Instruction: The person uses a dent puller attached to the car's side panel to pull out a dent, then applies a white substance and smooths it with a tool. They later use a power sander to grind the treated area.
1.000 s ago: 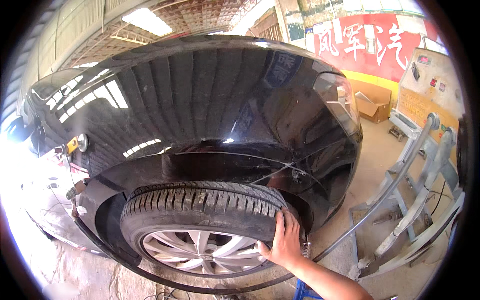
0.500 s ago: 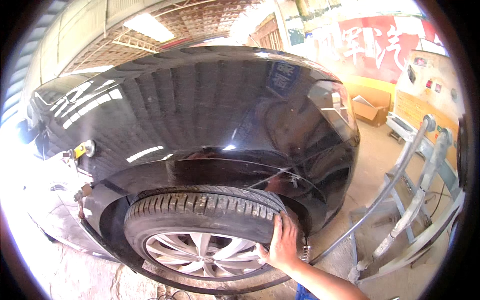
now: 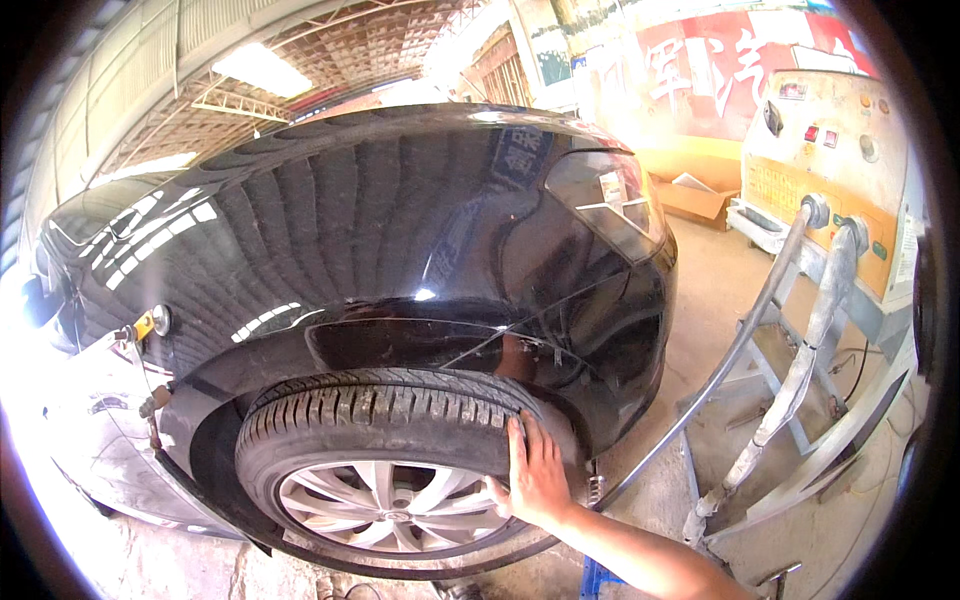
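The person's right hand (image 3: 537, 472) lies flat against the black rubber tyre (image 3: 385, 425) of a glossy black car, fingers (image 3: 520, 440) spread and pointing up over the tread at the tyre's right shoulder, thumb (image 3: 497, 493) stretched left across the sidewall. The hand is open, pressed to the rubber and clamped on nothing. The bare forearm (image 3: 640, 555) enters from the lower right edge. The left hand is out of view.

The tyre sits inside the wheel arch of the car's shiny black fender (image 3: 400, 260), low in the middle of the view, and wraps a silver multi-spoke alloy wheel (image 3: 385, 505). The dark headlight (image 3: 610, 205) shows at the fender's upper right. A small yellow and metal fitting (image 3: 150, 322) sticks to the body panel at the left.

To the right stands a beige workshop machine (image 3: 835, 170) with red buttons; 2 grey hoses (image 3: 800, 370) run down from it toward the concrete floor (image 3: 715, 290). A brown cardboard box (image 3: 695, 200) lies on the floor behind the car. Above hangs a ribbed metal roof (image 3: 330, 50) with bright skylights.
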The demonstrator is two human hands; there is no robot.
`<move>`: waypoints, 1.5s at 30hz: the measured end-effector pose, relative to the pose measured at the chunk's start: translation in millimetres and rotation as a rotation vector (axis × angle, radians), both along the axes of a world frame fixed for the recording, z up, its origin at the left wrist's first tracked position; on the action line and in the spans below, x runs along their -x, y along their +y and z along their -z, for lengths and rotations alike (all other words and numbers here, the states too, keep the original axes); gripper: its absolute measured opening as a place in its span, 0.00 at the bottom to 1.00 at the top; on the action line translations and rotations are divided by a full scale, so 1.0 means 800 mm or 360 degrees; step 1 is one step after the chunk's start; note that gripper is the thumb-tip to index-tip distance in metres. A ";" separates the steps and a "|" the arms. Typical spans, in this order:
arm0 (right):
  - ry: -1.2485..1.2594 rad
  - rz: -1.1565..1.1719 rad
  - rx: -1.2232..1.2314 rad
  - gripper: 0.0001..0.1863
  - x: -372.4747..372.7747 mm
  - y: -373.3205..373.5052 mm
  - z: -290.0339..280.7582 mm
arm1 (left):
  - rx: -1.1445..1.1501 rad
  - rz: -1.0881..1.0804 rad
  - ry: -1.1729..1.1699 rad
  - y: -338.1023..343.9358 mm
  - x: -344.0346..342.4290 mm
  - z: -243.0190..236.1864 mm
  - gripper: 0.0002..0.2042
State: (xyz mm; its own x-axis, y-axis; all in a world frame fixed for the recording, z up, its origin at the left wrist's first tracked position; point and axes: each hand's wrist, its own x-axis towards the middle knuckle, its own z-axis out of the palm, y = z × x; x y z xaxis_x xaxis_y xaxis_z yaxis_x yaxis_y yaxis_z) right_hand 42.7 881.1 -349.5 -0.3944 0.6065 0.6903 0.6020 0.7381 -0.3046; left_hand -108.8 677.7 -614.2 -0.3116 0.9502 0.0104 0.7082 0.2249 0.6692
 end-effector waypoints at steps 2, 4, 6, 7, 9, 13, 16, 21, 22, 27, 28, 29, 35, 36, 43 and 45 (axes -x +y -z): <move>-0.0100 0.0041 -0.0005 0.49 -0.007 -0.001 -0.006 | -0.0075 0.0067 -0.0026 0.001 -0.008 0.008 0.28; -0.0089 0.0015 0.0013 0.48 -0.006 0.000 -0.005 | -0.0145 0.0080 -0.0025 -0.004 -0.012 0.017 0.26; -0.0059 -0.0008 0.0028 0.48 -0.004 -0.001 -0.004 | -0.0215 0.0090 -0.0023 -0.012 -0.015 0.028 0.25; -0.0042 -0.0005 0.0026 0.48 -0.005 -0.003 -0.005 | -0.0265 0.0106 -0.0033 -0.014 -0.017 0.037 0.24; -0.0042 0.0015 0.0031 0.48 -0.008 -0.005 -0.010 | -0.0368 0.0158 -0.0058 -0.018 -0.019 0.055 0.23; -0.0107 0.0005 0.0097 0.50 -0.010 -0.006 -0.014 | -0.0638 0.0250 -0.0052 -0.031 -0.020 0.099 0.20; -0.0158 -0.0002 0.0134 0.51 -0.017 -0.006 -0.019 | -0.0144 0.0021 -0.0204 -0.026 -0.029 0.044 0.23; -0.0300 -0.0010 0.0307 0.56 -0.032 -0.011 -0.022 | 0.0742 -0.0120 -0.1768 -0.066 -0.028 -0.132 0.21; -0.0277 -0.0022 0.0302 0.56 -0.031 -0.014 -0.022 | 0.0784 -0.0115 -0.1833 -0.081 -0.016 -0.116 0.20; 0.0018 -0.0077 0.0124 0.48 -0.015 -0.034 -0.018 | 0.0708 -0.0172 -0.2073 -0.156 0.024 -0.096 0.17; 0.0033 -0.0086 0.0090 0.47 -0.010 -0.040 -0.017 | 0.0655 -0.0186 -0.2111 -0.169 0.032 -0.108 0.18; 0.0084 -0.0192 0.0027 0.46 -0.005 -0.046 -0.018 | 0.0602 -0.0420 -0.2151 -0.190 0.048 -0.083 0.17; 0.0235 -0.0790 -0.0090 0.33 0.039 -0.098 -0.018 | -0.0180 -0.0909 -0.2296 -0.285 0.123 -0.073 0.12; 0.0225 -0.0896 -0.0038 0.29 0.040 -0.106 -0.028 | -0.0223 -0.1074 -0.2149 -0.311 0.146 -0.052 0.14; 0.0448 -0.1526 0.0347 0.18 0.068 -0.181 -0.054 | -0.1160 -0.1254 -0.1382 -0.299 0.142 -0.258 0.26; 0.0325 -0.1650 0.0512 0.20 0.080 -0.201 -0.068 | -0.1301 -0.1086 -0.1139 -0.285 0.132 -0.321 0.29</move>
State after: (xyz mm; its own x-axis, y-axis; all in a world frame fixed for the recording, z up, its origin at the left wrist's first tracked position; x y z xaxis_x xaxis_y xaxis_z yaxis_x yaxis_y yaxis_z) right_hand -21.1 720.0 -295.2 -0.7121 0.2103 0.6698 -0.3466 0.7244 -0.5959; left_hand -214.3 450.1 -357.3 -0.9085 0.3933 0.1414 0.0394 -0.2561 0.9658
